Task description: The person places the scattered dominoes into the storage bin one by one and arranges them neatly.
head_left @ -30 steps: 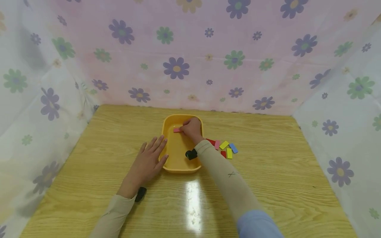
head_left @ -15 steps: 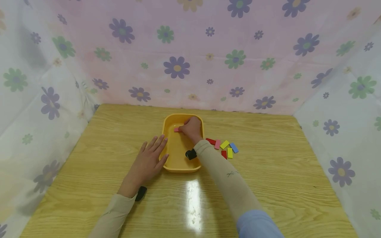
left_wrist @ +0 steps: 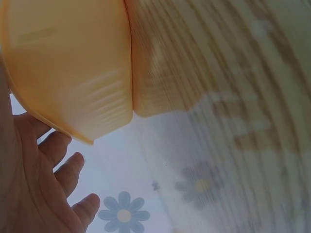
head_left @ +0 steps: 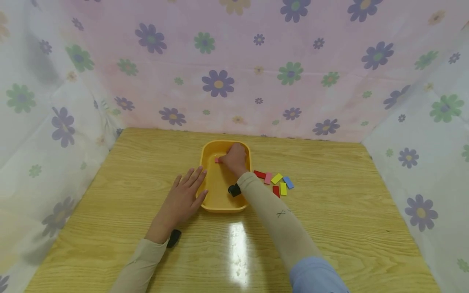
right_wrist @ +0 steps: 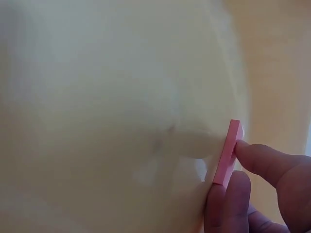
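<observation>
And there's one yellow tray (head_left: 218,197), centre frame! One left hand (head_left: 181,201), one right hand (head_left: 235,159). Seven blocks (head_left: 277,178) in view: right of centre, two red blocks (head_left: 276,191), two yellow blocks (head_left: 283,189), one blue block (head_left: 288,182), one pink block (head_left: 268,178); upper centre, a second pink block (right_wrist: 227,153)!

The yellow tray (head_left: 218,197) looks like smooth plastic with a soft sheen. Beneath the tray, the table (head_left: 340,211) has a glossy wood-grain surface. Inside the tray, the pink block (right_wrist: 225,158) appears smooth and matt. Behind the tray, the flowered backdrop (head_left: 239,53) looks like lightly creased cloth.
</observation>
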`<action>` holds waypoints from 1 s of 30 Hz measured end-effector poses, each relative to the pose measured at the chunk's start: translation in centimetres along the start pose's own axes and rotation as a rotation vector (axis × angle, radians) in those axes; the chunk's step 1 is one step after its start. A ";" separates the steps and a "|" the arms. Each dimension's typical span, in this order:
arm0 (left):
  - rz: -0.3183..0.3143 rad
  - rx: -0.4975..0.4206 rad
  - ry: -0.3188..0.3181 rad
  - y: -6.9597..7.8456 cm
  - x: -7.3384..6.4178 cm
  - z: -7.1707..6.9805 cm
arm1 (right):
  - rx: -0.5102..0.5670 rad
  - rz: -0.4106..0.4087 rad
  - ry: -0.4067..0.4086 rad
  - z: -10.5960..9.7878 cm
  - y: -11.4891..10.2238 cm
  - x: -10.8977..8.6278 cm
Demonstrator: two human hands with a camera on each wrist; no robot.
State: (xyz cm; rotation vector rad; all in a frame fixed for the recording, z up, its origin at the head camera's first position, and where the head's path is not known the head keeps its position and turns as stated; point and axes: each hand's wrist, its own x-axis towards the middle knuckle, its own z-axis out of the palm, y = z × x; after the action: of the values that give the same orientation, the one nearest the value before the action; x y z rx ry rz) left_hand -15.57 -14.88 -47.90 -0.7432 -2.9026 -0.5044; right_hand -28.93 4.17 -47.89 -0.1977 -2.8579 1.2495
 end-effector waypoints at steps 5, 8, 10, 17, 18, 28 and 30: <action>0.002 0.001 0.001 0.1 -0.1 -0.1 | 0.030 -0.012 -0.002 -0.1 0.4 -0.2; 0.000 0.000 0.002 0.2 -0.1 -0.1 | 0.063 -0.016 -0.024 -0.3 0.7 -0.3; -0.003 -0.001 0.002 0.2 -0.1 0.0 | 0.094 -0.012 -0.043 -0.6 0.8 -0.4; -0.003 -0.006 -0.001 0.2 -0.1 0.1 | 0.166 -0.029 -0.071 -2.5 0.2 -1.6; -0.003 -0.009 -0.001 0.2 -0.1 0.1 | 0.182 -0.036 -0.077 -3.0 0.0 -1.8; -0.006 -0.014 -0.006 0.3 -0.1 0.0 | 0.362 -0.146 -0.141 -9.0 -0.7 -3.4; -0.005 -0.015 -0.009 0.3 -0.1 0.0 | 0.370 -0.160 -0.141 -10.1 -0.3 -3.5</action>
State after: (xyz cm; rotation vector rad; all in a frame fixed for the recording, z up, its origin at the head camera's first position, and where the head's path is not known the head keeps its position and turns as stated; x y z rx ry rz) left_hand -15.30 -14.67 -47.81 -0.7420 -2.9134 -0.5246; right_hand -24.84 10.94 -40.69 0.1275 -2.6151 1.7818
